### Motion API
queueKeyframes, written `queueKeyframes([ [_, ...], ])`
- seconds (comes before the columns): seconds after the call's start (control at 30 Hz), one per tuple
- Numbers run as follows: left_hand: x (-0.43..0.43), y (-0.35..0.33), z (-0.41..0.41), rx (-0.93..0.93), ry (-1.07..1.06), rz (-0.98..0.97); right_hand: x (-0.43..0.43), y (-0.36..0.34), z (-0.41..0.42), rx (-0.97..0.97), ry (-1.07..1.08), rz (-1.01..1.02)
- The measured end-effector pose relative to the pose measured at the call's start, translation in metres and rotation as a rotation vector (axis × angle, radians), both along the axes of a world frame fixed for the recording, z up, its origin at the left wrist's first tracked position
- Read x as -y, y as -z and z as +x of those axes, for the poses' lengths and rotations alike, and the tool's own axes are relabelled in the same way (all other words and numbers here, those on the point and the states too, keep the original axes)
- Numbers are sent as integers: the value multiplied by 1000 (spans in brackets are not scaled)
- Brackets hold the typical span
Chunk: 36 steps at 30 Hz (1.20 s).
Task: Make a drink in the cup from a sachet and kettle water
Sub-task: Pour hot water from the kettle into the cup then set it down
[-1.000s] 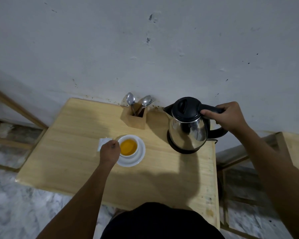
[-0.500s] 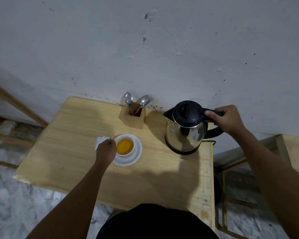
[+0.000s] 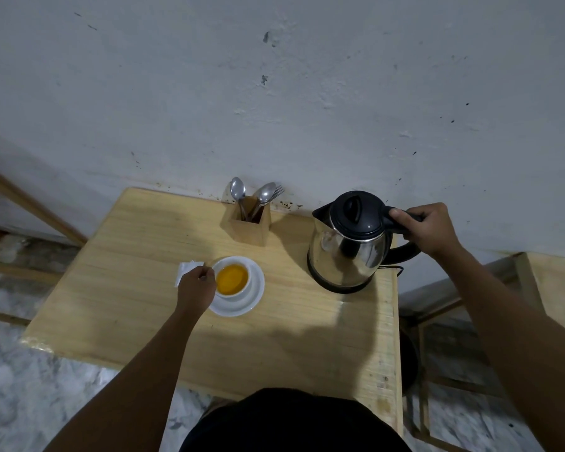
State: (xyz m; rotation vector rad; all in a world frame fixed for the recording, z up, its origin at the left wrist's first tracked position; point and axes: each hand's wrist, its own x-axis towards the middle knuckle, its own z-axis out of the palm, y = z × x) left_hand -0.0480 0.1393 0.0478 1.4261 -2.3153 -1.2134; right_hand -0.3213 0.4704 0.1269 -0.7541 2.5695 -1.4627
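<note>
A white cup (image 3: pixel 246 279) holding orange liquid stands on a white saucer (image 3: pixel 253 303) near the middle of the wooden table (image 3: pixel 137 298). My left hand (image 3: pixel 194 288) is closed against the cup's left side, and the handle is hidden under it. A white sachet (image 3: pixel 184 271) lies flat just left of that hand. At the table's right back, the steel kettle (image 3: pixel 348 252) with a black lid stands upright. My right hand (image 3: pixel 428 230) grips its black handle.
A wooden holder (image 3: pixel 252 225) with spoons and a fork stands against the wall behind the cup. The kettle's cord (image 3: pixel 398 269) trails off the table's right edge. Wooden frames stand to the left and right, with marble floor below.
The kettle has come down from a slight tilt and now stands upright on the table, still in my right hand. My left hand has stayed at the cup.
</note>
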Motion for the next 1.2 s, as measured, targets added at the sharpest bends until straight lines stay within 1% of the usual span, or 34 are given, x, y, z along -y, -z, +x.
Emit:
queueKeyframes([
  [0.17, 1, 3, 2, 4, 7, -6, 3, -6, -3, -10, -53, 37],
  [0.27, 3, 5, 1, -1, 13, -14, 1, -4, -2, 7, -10, 0],
  [0.43, 6, 9, 1, -12, 16, 18, -9, 9, 6, 68, 92, -116],
  [0.7, 3, 8, 1, -17, 6, 22, -5, 6, 9, 74, 84, -118],
  [0.77, 4, 9, 1, -28, 3, 26, -2, 5, 10, 32, 90, -97],
  [0.87, 4, 10, 2, -35, 6, 21, 0, 6, 17, -81, 133, -36],
  [0.97, 4, 9, 2, -33, 13, 27, 4, 9, 33, -174, 274, 12],
  [1.07, 6, 10, 3, -25, 32, 42, 15, 6, 51, -212, 435, 8],
  [1.13, 8, 10, 4, -17, 44, 54, 25, 3, 64, -255, 491, 34],
  [1.2, 10, 9, 5, -14, 78, 45, 39, -2, 81, -356, 508, 71],
])
